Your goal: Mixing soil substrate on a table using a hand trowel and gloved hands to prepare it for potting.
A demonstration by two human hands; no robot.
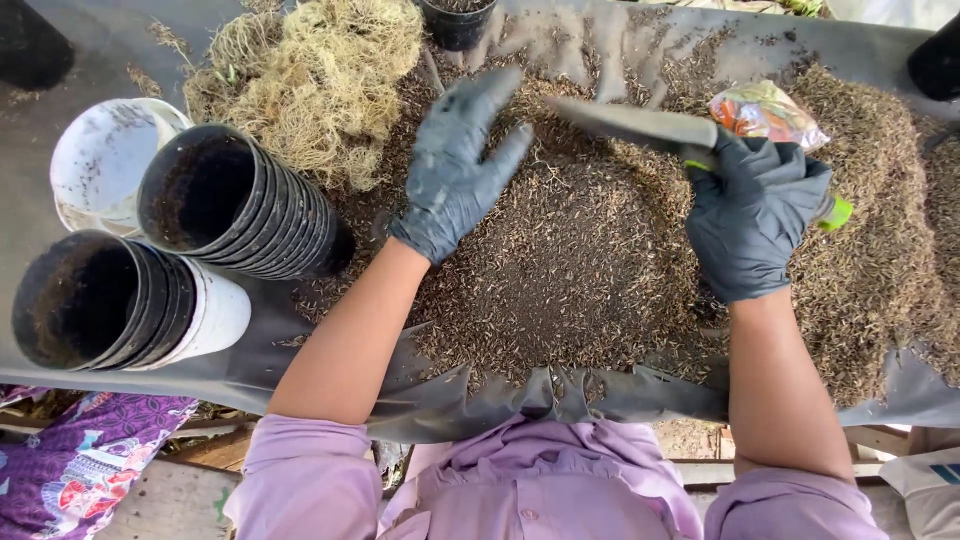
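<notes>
Both my hands wear dark grey gloves. My left hand (pixel 458 165) lies flat with fingers spread on a wide heap of brown husk-like potting mix (pixel 580 260) spread over a grey sheet (pixel 450 400). My right hand (pixel 752 212) grips a trowel (pixel 640 125) with a green handle, its dirty metal blade pointing left over the heap toward my left fingertips. A crumpled orange and clear plastic packet (pixel 765 112) sits just behind my right hand.
Two stacks of black plastic pots lie on their sides at the left (pixel 235 205) (pixel 105 300). A white bucket (pixel 105 160) stands behind them. A clump of dry fibrous roots (pixel 320 80) rests at top left, a small black pot (pixel 458 20) at top centre.
</notes>
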